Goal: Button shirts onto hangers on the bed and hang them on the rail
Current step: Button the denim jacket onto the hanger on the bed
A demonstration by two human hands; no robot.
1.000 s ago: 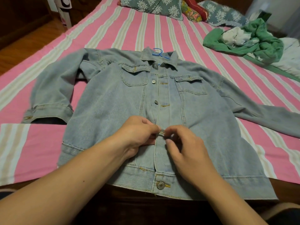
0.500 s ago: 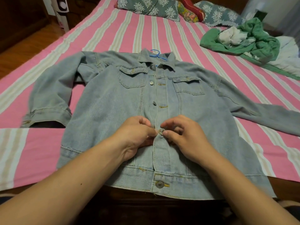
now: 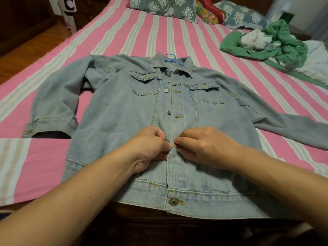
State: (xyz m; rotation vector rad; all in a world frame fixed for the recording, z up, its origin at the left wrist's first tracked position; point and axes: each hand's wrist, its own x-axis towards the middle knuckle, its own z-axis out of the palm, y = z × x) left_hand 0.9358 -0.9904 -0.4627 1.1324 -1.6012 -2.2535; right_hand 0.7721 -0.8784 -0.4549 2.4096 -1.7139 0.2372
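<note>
There is only one view, from the person's head. It looks forward and down along both forearms, close above the near edge of the bed (image 3: 113, 38), and it reaches far to the pillows (image 3: 165, 6) at the top.

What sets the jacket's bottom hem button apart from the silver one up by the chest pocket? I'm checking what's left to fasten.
The hem button sits through its buttonhole, fastened; the chest button lies bare on the open placket, its buttonhole apart to the side. The hem button looks dark metal, the chest button pale and shiny. Both are round and on the denim jacket.
</note>
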